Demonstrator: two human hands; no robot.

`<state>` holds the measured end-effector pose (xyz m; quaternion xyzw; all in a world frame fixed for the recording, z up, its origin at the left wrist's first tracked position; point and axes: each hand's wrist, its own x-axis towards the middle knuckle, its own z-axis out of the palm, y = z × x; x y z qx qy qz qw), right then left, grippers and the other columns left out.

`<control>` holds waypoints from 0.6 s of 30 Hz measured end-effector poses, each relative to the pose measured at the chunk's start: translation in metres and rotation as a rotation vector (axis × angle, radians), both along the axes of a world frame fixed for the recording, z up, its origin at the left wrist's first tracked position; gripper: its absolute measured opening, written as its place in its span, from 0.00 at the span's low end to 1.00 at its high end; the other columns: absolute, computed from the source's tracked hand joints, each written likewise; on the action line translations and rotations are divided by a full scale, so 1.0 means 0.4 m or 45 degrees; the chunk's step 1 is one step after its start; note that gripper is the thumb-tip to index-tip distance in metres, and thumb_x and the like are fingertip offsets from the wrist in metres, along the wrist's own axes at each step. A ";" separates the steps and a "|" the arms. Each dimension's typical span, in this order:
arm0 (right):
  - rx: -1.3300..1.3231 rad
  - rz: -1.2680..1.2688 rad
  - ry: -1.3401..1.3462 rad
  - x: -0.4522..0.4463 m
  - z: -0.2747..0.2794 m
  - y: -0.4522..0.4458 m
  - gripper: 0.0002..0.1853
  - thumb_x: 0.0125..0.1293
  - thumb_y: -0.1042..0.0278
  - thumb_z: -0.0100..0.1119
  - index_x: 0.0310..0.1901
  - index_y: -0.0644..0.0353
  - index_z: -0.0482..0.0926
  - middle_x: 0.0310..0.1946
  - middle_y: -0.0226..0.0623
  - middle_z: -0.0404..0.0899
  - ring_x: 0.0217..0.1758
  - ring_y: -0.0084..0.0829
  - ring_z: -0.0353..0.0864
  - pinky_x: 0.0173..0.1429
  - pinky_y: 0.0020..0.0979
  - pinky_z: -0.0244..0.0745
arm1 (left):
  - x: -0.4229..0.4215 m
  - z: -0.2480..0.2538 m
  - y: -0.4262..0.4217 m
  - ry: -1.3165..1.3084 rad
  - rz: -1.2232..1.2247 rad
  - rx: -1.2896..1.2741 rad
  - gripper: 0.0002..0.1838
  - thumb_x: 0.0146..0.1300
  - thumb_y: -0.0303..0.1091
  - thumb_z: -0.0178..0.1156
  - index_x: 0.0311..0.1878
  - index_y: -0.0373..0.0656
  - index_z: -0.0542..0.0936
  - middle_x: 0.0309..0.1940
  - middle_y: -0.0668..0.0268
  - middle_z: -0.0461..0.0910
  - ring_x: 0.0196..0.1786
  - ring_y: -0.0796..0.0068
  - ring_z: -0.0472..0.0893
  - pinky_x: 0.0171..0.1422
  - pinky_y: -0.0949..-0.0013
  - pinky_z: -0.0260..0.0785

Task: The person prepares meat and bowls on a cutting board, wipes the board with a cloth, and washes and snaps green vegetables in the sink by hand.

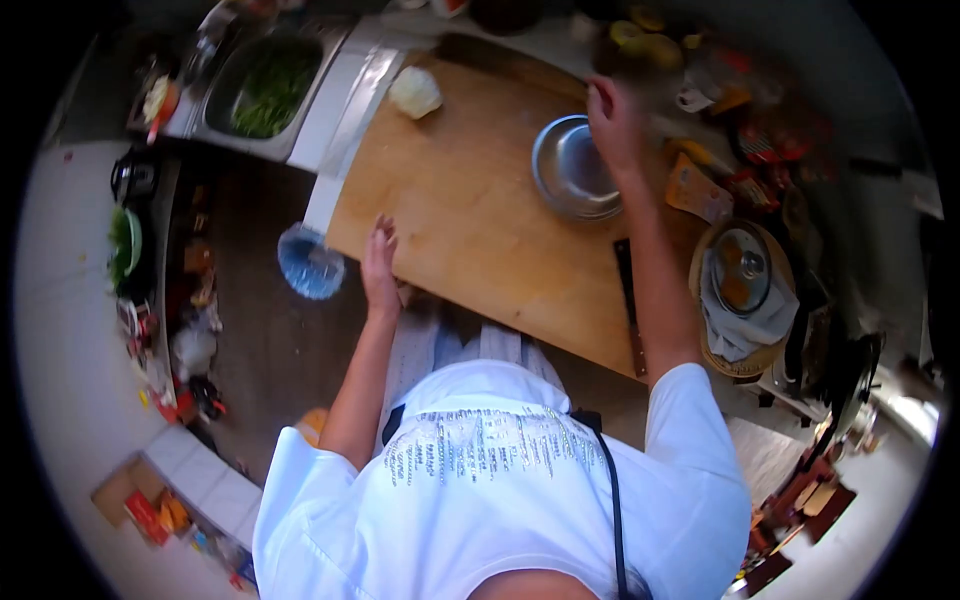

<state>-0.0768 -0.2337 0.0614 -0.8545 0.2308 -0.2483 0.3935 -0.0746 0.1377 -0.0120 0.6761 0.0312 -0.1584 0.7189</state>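
Near the left front edge of the wooden board [470,190] is my left hand [380,262], fingers apart and holding nothing. My right hand [612,120] reaches past the board's far right part, beside a metal bowl [572,165]. Its fingers look bent, and a brownish blurred shape is just beyond them; whether it is held is unclear. The shiny round bowl rests on the board, partly behind my right forearm. A pale cabbage-like piece [415,92] lies at the board's far left corner.
At the far left, a sink [322,75] contains green leaves [272,95]. A bag-lined bin [311,262] stands below the board's left edge. On the right are a basket [745,368] with a cloth [738,325] and glass lid [742,268], plus blurred packages [698,190].
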 end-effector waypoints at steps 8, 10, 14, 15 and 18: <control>0.051 0.769 0.303 -0.024 -0.169 0.394 0.12 0.59 0.71 0.53 0.44 0.65 0.77 0.38 0.48 0.78 0.43 0.45 0.77 0.47 0.38 0.72 | -0.114 0.039 0.461 0.090 0.591 0.251 0.24 0.70 0.44 0.43 0.65 0.42 0.62 0.61 0.59 0.68 0.62 0.69 0.67 0.66 0.67 0.58; 0.057 0.668 0.361 -0.081 -0.213 0.439 0.13 0.59 0.71 0.53 0.44 0.65 0.77 0.39 0.48 0.78 0.44 0.46 0.76 0.49 0.38 0.71 | -0.120 0.051 0.520 0.079 0.696 0.236 0.24 0.71 0.44 0.43 0.65 0.43 0.63 0.60 0.59 0.68 0.61 0.70 0.68 0.66 0.68 0.58; 0.051 0.098 0.433 -0.199 -0.292 0.461 0.14 0.58 0.72 0.54 0.46 0.64 0.76 0.41 0.47 0.76 0.46 0.47 0.74 0.51 0.40 0.69 | -0.074 0.051 0.605 0.043 0.701 0.232 0.23 0.69 0.42 0.47 0.63 0.43 0.65 0.60 0.60 0.69 0.59 0.71 0.69 0.64 0.69 0.59; 0.031 0.062 0.446 -0.220 -0.312 0.451 0.14 0.58 0.72 0.54 0.46 0.64 0.76 0.41 0.47 0.76 0.46 0.47 0.74 0.51 0.40 0.69 | -0.053 0.046 0.622 0.049 0.675 0.221 0.22 0.69 0.41 0.48 0.63 0.43 0.65 0.59 0.61 0.69 0.59 0.72 0.69 0.64 0.69 0.59; -0.060 -0.174 0.474 -0.278 -0.322 0.451 0.13 0.58 0.73 0.54 0.46 0.63 0.76 0.41 0.46 0.76 0.47 0.46 0.74 0.51 0.40 0.69 | 0.022 0.018 0.684 0.071 0.570 0.187 0.22 0.69 0.41 0.48 0.63 0.42 0.65 0.59 0.61 0.69 0.59 0.72 0.69 0.64 0.69 0.59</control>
